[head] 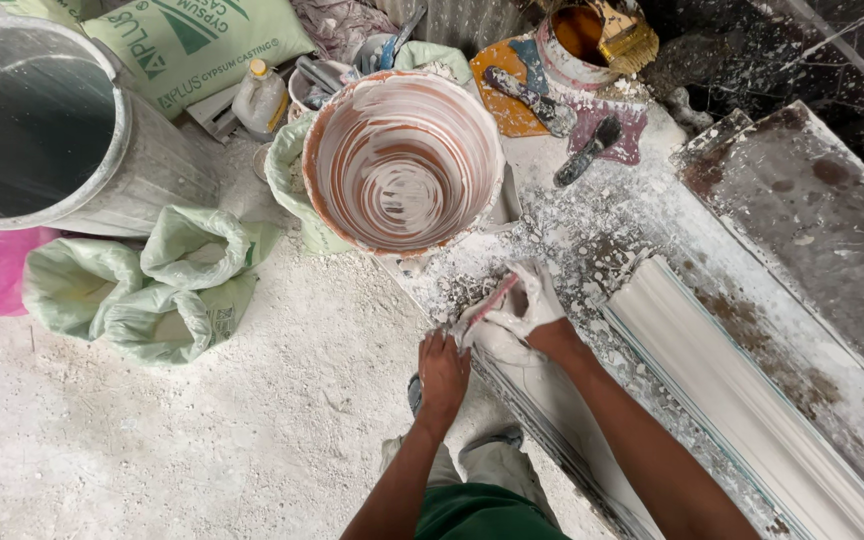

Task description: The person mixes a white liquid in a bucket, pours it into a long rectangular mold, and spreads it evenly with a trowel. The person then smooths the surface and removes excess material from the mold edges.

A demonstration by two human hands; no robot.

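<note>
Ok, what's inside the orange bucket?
The orange bucket holds only swirled white plaster smears on its walls and bottom; no tool inside. What it stands on is hidden beneath it.

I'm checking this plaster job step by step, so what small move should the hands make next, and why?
Probably draw the scraper along the bench toward the body. The right hand, coated in white plaster, holds it at the near end of the white moulding, the left hand steadies the bench edge, and loose plaster crumbs lie around the blade.
</note>
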